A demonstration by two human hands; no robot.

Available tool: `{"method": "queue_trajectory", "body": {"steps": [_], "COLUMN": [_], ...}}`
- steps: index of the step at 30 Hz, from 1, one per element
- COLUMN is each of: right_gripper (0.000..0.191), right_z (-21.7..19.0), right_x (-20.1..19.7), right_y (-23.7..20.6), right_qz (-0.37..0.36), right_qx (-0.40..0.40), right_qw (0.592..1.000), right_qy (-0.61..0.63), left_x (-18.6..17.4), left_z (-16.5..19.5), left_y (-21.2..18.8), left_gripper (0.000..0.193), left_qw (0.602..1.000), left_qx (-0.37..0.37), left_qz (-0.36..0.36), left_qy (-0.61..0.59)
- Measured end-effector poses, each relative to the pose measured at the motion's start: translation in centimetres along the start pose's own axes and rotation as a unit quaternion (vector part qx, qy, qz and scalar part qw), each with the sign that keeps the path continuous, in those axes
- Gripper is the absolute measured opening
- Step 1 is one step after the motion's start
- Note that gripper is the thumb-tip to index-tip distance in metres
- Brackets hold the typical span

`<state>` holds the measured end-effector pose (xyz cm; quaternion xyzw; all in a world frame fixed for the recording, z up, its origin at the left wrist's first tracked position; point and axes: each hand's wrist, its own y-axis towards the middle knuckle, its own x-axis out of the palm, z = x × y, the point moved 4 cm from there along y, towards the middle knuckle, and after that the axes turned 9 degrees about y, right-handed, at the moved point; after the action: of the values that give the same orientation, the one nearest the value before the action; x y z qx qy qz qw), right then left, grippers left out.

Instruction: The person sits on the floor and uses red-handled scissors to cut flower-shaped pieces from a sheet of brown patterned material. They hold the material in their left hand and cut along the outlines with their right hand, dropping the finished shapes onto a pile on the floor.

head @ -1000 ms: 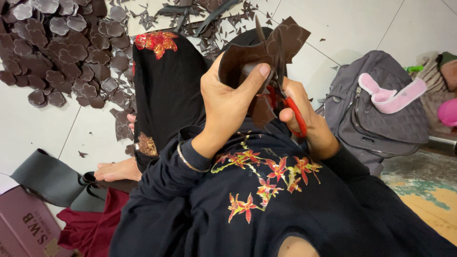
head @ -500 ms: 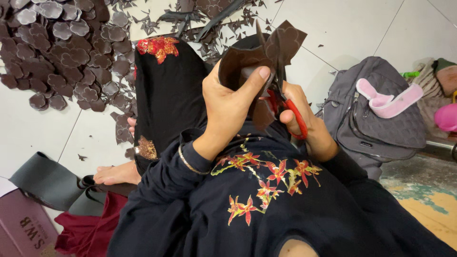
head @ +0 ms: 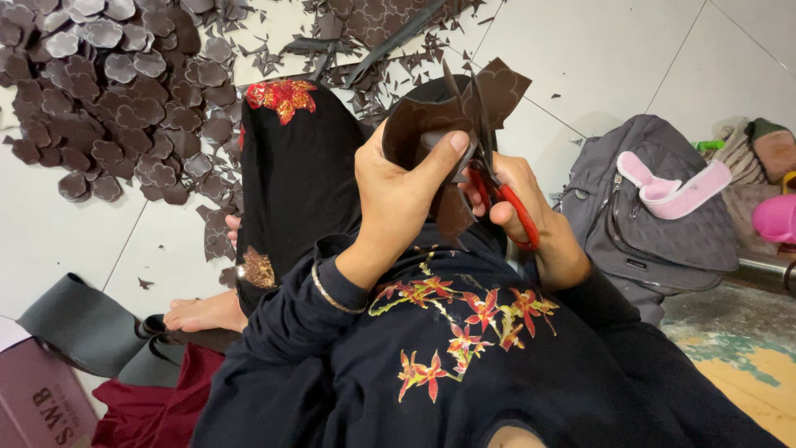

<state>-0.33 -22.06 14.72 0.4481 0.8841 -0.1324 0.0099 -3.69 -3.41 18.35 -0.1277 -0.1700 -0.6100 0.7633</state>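
Note:
My left hand point(head: 396, 199) grips a curled piece of dark brown leather-like sheet point(head: 452, 116), thumb pressed on its front. My right hand point(head: 521, 207) holds red-handled scissors point(head: 496, 187), whose blades reach up into the brown sheet. Both hands are raised above my lap, over my black sleeves with red and orange embroidered flowers. A thin bangle sits on my left wrist.
A heap of cut brown cloud-shaped pieces point(head: 108, 99) covers the white tiled floor at upper left, with offcut scraps point(head: 356, 33) at the top. A grey bag point(head: 647, 216) with a pink sandal point(head: 672, 187) lies to the right. Dark grey sheet point(head: 79, 328) and a box point(head: 37, 402) sit lower left.
The hands, sheet and scissors stay almost in place; the brown sheet has turned slightly in my left hand.

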Motion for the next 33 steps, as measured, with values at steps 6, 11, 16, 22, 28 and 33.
{"method": "queue_trajectory", "body": {"steps": [6,11,16,22,28,33], "right_gripper": [0.121,0.122,0.121,0.114,0.111,0.111], "right_z": [-0.1,-0.2,-0.1,-0.4,-0.7,-0.7], "right_x": [-0.8,-0.9,-0.6,-0.9,-1.3,-1.5], "right_y": [0.1,0.2,0.1,0.1,0.4,0.4], "right_qz": [-0.011,-0.007,0.003,-0.005,-0.028,-0.053], "right_qx": [0.016,0.031,0.042,0.04,0.035,0.043], "right_qw": [1.0,0.999,0.999,0.999,0.998,0.997], "right_qy": [-0.018,-0.014,-0.005,-0.016,-0.043,-0.036], "left_x": [0.0,0.1,0.2,-0.2,-0.7,-0.6], "left_z": [0.2,0.3,0.2,0.1,0.1,-0.1], "left_y": [0.1,0.1,0.1,0.4,0.6,0.7], "left_gripper": [0.015,0.013,0.014,0.014,0.013,0.013], "left_qw": [1.0,0.999,0.998,1.0,0.999,0.999], "left_qx": [-0.008,-0.017,-0.026,-0.016,-0.009,-0.011], "left_qz": [-0.009,-0.015,-0.016,0.002,0.004,0.005], "left_qy": [-0.008,-0.037,-0.051,0.01,0.036,0.033]}}
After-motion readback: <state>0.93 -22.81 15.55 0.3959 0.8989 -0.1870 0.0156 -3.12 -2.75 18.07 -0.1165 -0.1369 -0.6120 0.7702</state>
